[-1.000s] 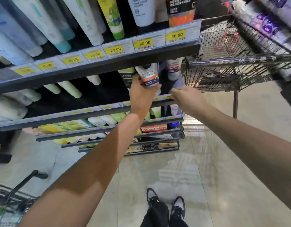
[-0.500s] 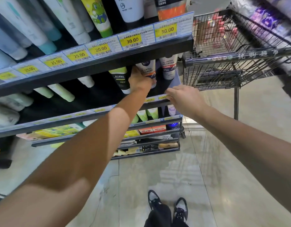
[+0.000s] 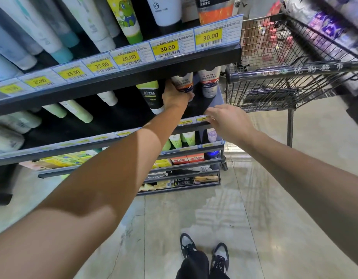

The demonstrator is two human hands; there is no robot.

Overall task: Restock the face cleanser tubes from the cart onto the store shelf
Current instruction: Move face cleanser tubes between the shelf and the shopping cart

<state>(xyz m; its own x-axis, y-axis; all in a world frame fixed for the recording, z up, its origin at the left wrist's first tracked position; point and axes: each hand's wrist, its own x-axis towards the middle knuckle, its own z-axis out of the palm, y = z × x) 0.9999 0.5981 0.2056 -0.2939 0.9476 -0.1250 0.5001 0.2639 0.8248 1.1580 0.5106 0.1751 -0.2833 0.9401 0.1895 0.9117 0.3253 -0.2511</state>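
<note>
White cleanser tube (image 3: 183, 82), left hand (image 3: 175, 97) gripping

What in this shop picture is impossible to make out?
Head view:
- Top of the held tube: hidden behind the shelf edge.
- Left hand fingers: behind the tube.
- Cart contents: blurred behind wire.
- Lower price tags: too small.

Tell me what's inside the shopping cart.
Through the shopping cart wire mesh, blurred red-and-white packages show near the top. The mesh and handle hide the basket floor; whether any cleanser tubes remain cannot be told.
</note>
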